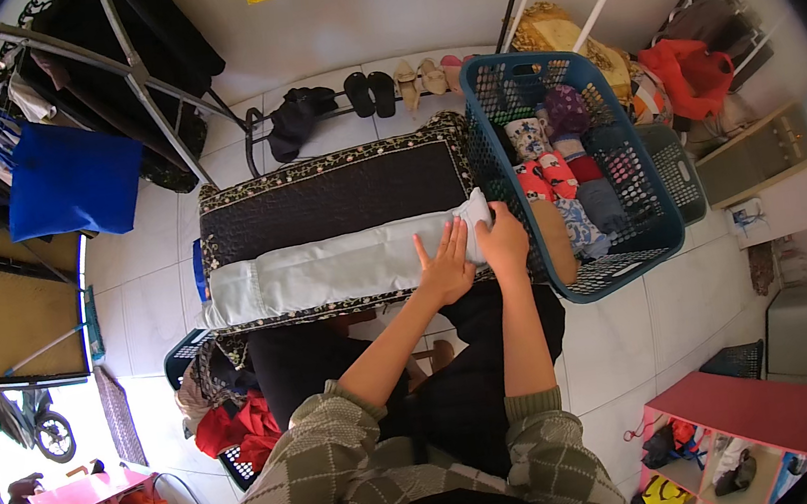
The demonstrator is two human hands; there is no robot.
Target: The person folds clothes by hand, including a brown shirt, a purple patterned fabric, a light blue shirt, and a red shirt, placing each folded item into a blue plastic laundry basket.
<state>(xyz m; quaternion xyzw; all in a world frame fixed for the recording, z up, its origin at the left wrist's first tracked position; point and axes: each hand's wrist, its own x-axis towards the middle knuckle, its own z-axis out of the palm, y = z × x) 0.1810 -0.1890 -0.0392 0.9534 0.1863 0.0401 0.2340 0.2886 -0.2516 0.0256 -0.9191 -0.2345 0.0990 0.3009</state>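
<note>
A pale grey-white cloth (337, 266), folded into a long flat strip, lies across a dark quilted cover (336, 194) with a flowered border. My left hand (447, 269) rests palm down near the strip's right end, thumb spread from the fingers. At that same end, my right hand (505, 241) grips the cloth's edge, which stands up in a small fold. Part of this fold is hidden behind my fingers. Right beside my right hand is a blue plastic laundry basket (639, 170), holding several rolled and folded clothes (575, 170).
Another basket (236, 461) with loose garments stands by my left leg. Sandals and shoes (370, 94) sit on a low rack behind the covered surface. A blue bag (73, 175) hangs from a metal frame (139, 77) at left. A pink shelf (748, 414) is at lower right.
</note>
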